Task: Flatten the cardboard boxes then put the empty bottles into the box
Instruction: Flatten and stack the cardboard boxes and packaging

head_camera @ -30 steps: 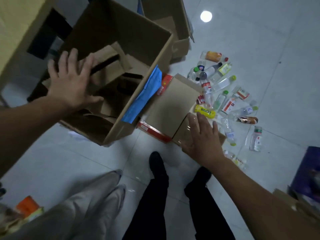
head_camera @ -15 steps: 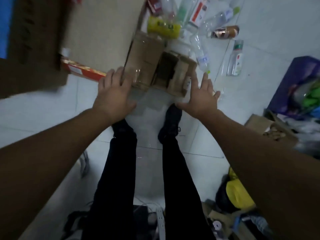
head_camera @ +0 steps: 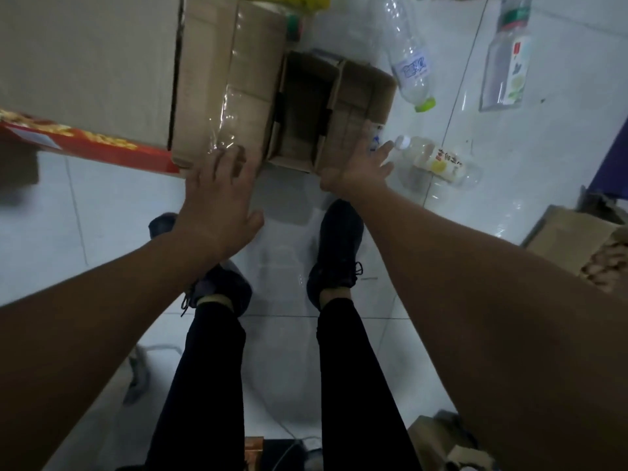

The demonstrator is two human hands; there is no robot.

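While both hands — left hand (head_camera: 221, 202), right hand (head_camera: 356, 168) — touch the small cardboard box (head_camera: 306, 107), fingers stay unclenched.

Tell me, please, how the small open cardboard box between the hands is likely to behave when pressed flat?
The small cardboard box looks empty and thin-walled, so it should probably fold with little force. Its tape looks glossy, so the left hand might slip there. Being light on smooth tile, it may slide toward the bottles.
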